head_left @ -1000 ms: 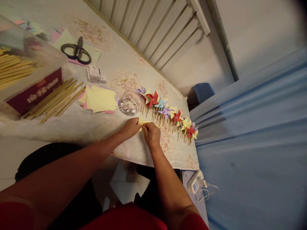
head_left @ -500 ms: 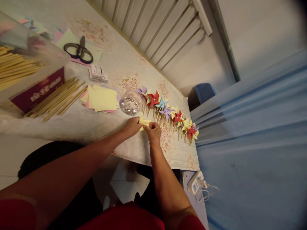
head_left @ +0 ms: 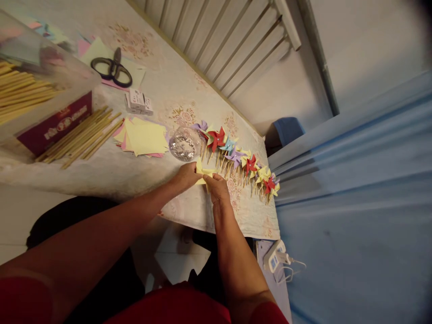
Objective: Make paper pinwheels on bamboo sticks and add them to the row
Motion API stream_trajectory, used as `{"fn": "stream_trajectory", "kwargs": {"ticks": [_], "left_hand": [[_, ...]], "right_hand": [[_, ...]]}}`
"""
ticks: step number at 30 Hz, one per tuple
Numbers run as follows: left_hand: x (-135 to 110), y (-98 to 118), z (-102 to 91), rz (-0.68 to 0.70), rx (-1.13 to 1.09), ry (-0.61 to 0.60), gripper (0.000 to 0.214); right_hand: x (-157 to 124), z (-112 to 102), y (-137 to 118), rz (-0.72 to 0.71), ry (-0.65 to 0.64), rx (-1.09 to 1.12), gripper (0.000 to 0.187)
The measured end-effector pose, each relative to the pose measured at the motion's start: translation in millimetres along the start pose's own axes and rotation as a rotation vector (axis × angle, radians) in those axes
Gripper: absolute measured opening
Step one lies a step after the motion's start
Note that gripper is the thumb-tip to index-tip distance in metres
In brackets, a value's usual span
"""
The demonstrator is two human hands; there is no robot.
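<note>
Closely pinched, the thumb and fingers of the left hand (head_left: 186, 176) grip the left edge of a small, partly folded piece of pale yellow paper (head_left: 200, 168), while the right hand (head_left: 218, 186) has its thumb and bent fingers closed on the other side of it; how its hidden fingertips sit under the paper I cannot tell. The paper is held just above the near part of a cream, rose-patterned tablecloth (head_left: 189, 204). Just beyond the hands is a round, clear plastic dish (head_left: 184, 144) holding small silvery pieces. To its right, a slanting row of red, yellow, purple and light blue paper pinwheels (head_left: 235, 156) runs away, their thin wooden sticks pointing towards the person. Left of the dish lies an uneven stack of square paper sheets (head_left: 145, 136), yellow on top with pink and purple edges showing. Beside that are loose tan wooden sticks (head_left: 81, 135), next to a translucent plastic box (head_left: 76, 83) with a purple label and more sticks inside. Behind the stack are small white printed boxes (head_left: 138, 102), and farther back, black-handled scissors (head_left: 113, 69) rest on pale green and pink sheets.
</note>
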State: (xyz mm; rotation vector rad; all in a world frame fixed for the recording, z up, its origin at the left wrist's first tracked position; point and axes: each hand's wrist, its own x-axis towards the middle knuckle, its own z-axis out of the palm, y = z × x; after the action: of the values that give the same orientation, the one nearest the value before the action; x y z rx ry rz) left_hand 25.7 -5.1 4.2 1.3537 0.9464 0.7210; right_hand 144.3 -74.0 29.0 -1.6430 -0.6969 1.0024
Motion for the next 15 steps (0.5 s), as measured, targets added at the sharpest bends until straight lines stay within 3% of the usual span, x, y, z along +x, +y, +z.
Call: {"fn": "stream_trajectory", "kwargs": {"ticks": [5,10,15], "left_hand": [[-3.5,5.8,-1.5,-0.024,-0.100,-0.051,0.029],[-8.3,9.2,-4.9,-0.127,-0.301,-0.208,0.029],[-9.7,10.7,-6.4,-0.129,-0.389,-0.204,0.025]], "right_hand": [[0.3,-1.3,-1.4,-0.001,-0.033,0.002,0.026],[0.1,-3.5,-0.7,-0.014,-0.012,-0.027,0.025],[-1.9,-3.8,1.3,-0.015,0.006,-0.070,0.029]]}}
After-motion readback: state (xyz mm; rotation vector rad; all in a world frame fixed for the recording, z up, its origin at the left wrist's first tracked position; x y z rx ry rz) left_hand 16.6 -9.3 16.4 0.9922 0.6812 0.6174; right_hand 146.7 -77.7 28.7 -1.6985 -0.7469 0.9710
